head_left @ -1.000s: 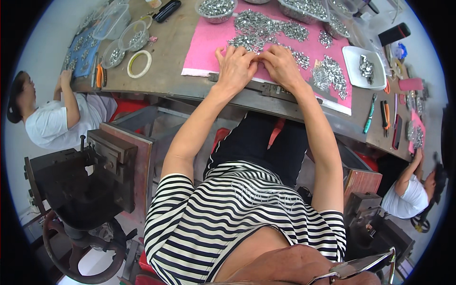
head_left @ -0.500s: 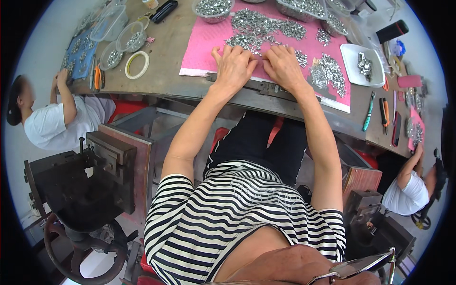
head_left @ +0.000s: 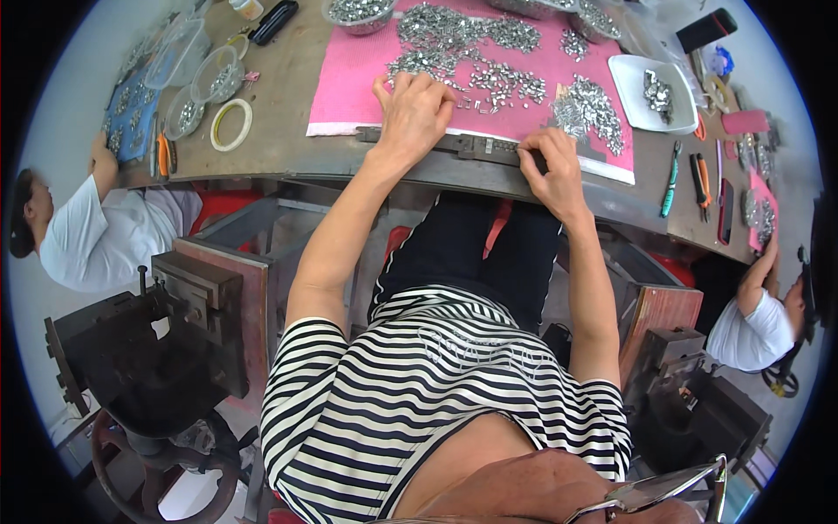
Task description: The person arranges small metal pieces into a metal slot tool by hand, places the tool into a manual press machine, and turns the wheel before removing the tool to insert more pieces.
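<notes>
At upper centre, my left hand (head_left: 412, 113) curls half-closed beside heaped silvery metal pieces (head_left: 432, 31), spread on the pink mat (head_left: 345, 87) probably for easy picking. My right hand (head_left: 554, 170) pinches near the metal bar (head_left: 487, 148). Whether either of the 2 holds anything, I can't tell.

You cannot tell what, if anything, your bare right hand (head_left: 553, 171) pinches; the view's top edge cuts off the round, clear plastic tub (head_left: 360, 29).
</notes>
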A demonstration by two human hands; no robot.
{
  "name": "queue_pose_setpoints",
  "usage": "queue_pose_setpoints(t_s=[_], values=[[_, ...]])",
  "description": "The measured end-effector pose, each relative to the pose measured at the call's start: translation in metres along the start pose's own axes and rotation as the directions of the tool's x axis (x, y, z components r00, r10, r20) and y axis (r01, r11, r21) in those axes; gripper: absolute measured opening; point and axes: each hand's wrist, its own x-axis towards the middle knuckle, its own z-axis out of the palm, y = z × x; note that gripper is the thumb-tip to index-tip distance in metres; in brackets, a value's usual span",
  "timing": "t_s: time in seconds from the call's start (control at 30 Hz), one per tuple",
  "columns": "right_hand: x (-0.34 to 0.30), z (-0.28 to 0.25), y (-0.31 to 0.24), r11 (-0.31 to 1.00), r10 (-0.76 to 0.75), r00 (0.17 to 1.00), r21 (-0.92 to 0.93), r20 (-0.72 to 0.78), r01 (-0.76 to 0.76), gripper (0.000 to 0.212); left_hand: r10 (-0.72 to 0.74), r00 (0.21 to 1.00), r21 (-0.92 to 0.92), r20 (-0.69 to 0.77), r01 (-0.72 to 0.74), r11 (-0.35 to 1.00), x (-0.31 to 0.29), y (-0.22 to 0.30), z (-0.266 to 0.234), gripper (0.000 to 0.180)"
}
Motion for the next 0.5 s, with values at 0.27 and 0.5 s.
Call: queue_pose_setpoints(t_s=[0.27,0.5], values=[[-0.008,0.004,-0.006,0.995,-0.037,0.998,-0.096,-0.041,0.033,0.018,0.102,0.994,-0.284,-0.042,-0.109,0.953,-0.020,0.054,0.005,0.005],[-0.018,-0.001,-0.004,0.999,0.027,0.990,-0.031,-0.137,-0.031,0.018,0.178,0.982,-0.344,-0.055,-0.186,0.920,-0.023,0.074,0.018,0.009]])
